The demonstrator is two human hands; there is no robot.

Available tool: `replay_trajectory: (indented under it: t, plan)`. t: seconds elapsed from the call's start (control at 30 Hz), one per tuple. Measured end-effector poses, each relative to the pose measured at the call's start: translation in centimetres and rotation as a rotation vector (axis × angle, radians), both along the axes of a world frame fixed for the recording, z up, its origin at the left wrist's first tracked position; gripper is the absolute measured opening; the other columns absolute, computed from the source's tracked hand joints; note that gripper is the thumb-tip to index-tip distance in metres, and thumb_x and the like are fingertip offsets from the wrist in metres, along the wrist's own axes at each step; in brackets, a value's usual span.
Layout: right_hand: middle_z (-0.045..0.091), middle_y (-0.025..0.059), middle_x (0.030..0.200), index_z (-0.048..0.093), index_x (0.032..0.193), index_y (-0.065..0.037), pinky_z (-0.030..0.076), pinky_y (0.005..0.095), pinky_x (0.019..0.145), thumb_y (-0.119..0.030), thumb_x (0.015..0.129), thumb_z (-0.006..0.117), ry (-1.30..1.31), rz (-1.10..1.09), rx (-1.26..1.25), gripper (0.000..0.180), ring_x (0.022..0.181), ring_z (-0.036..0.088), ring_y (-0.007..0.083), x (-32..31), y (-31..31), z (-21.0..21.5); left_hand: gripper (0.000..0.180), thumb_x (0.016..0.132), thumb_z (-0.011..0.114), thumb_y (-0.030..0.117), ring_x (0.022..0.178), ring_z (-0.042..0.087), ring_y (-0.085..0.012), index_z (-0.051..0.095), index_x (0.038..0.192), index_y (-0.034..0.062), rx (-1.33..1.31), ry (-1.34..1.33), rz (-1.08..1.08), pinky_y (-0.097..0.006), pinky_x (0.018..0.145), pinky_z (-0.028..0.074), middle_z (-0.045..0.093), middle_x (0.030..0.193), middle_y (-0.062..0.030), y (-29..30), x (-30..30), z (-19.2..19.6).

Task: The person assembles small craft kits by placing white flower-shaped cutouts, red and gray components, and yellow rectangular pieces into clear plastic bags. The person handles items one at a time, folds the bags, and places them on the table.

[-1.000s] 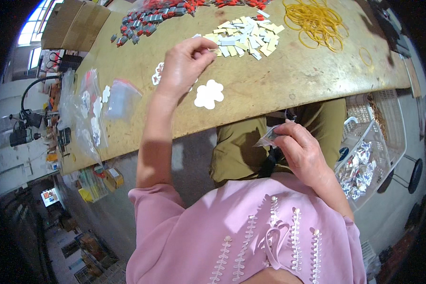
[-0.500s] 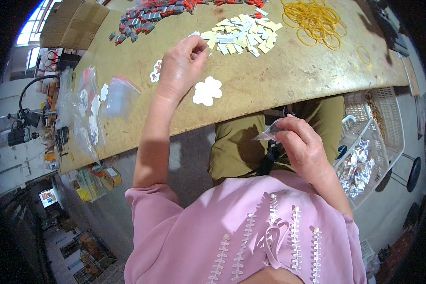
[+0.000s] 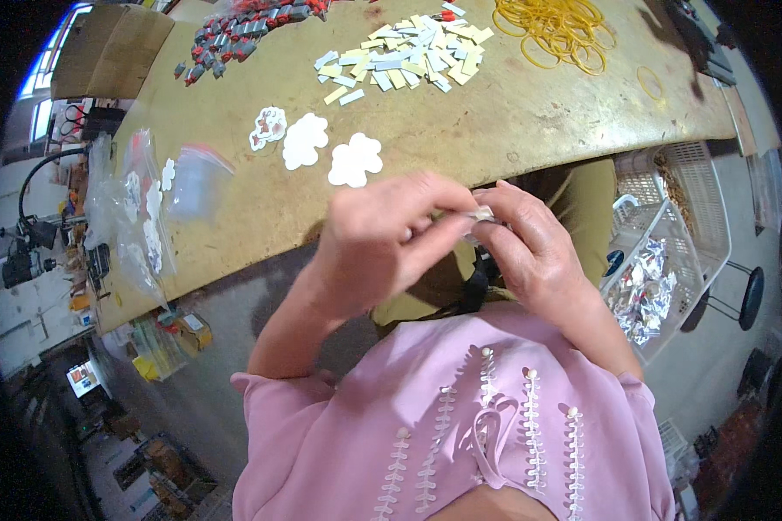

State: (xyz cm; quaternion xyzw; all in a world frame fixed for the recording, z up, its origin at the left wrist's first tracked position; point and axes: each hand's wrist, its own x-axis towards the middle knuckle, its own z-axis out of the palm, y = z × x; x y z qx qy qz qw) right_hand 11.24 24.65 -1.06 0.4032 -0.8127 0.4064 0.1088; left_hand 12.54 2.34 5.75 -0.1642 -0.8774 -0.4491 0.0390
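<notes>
My left hand (image 3: 387, 233) is closed, slightly blurred, its fingertips pinching a small pale strip (image 3: 483, 212) above my lap. Against it rests my right hand (image 3: 534, 243), fingers pinched round a small clear plastic bag, now almost wholly hidden by the fingers. Whether the strip is inside the bag's mouth I cannot tell. On the table beyond my left hand lie two white flower-shaped cards (image 3: 355, 161) (image 3: 305, 141) and a printed cutout (image 3: 268, 128). A loose pile of small white and pale yellow strips (image 3: 413, 56) lies farther back.
Yellow rubber bands (image 3: 556, 30) heap at the far right; small grey and red parts (image 3: 235, 39) lie far left. Plastic bags (image 3: 202, 187) sit on the table's left. A white basket (image 3: 652, 286) of small wrapped packets stands at my right, below the table's edge (image 3: 495, 184).
My left hand has come from the strip pile down to my right hand, bringing a small strip. Both hands now meet. The view has shifted slightly, showing both flower cards.
</notes>
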Motion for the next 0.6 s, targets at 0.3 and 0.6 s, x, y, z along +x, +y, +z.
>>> replay_trajectory:
  t: [0.3,0.6]
  plan:
    - [0.069,0.0214,0.125,0.069,0.105,0.007,0.058,0.0509,0.103,-0.005,0.087,0.073,0.033,0.018,0.087,0.022,0.117,0.069,0.0416,0.4,-0.1,0.8,0.018,0.086,0.08,0.002,0.079,0.076,-0.0224,0.077,0.103,0.0068,-0.068,0.155,0.045,-0.033,0.069,0.061,0.077,0.096,-0.0087,-1.3,0.8,-0.9]
    - [0.069,0.0162,0.115,0.069,0.097,0.002,0.058,0.0514,0.103,-0.004,0.079,0.073,0.054,0.036,0.157,0.019,0.11,0.071,0.0353,0.6,0.1,0.4,0.022,0.098,0.07,0.014,0.083,0.069,-0.0168,0.074,0.117,0.003,-0.253,0.143,0.337,-0.032,0.075,0.055,0.075,0.103,-0.0122,-14.8,-11.5,-3.7]
